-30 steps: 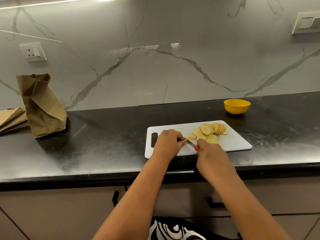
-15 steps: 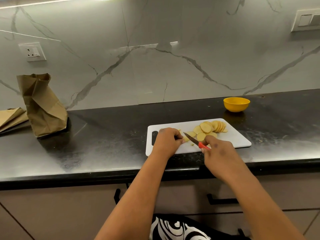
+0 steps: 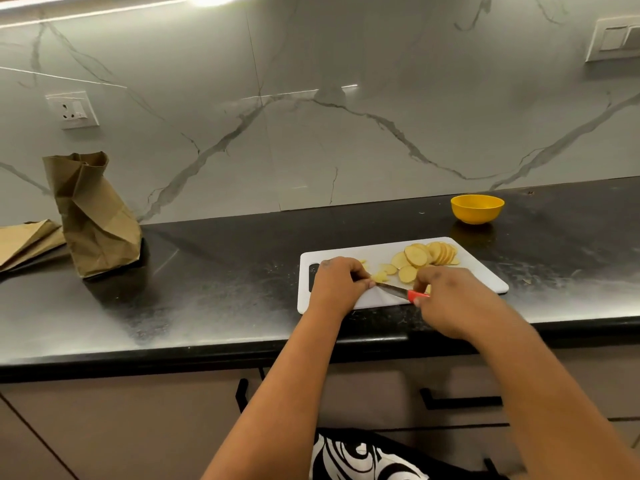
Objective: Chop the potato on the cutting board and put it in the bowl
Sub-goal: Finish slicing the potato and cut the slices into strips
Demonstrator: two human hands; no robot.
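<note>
A white cutting board (image 3: 481,277) lies on the black counter, with several round potato slices (image 3: 417,257) fanned across its far right part. My left hand (image 3: 337,284) pinches a small potato piece (image 3: 380,276) near the board's middle. My right hand (image 3: 450,299) grips a knife (image 3: 398,292) by its red handle, and the blade points left, its tip close to that piece. The yellow bowl (image 3: 477,208) stands behind the board's right end, and no potato shows inside it.
A crumpled brown paper bag (image 3: 91,216) stands at the left of the counter (image 3: 207,296), with folded brown paper (image 3: 27,240) beside it. The marble wall has a socket (image 3: 72,109) at left and a switch plate (image 3: 613,38) at upper right. Drawer handles sit below the counter edge.
The knife blade has swung lower and flatter, and its tip has moved toward my left hand. My right hand has shifted slightly, while my left hand stays on the small piece.
</note>
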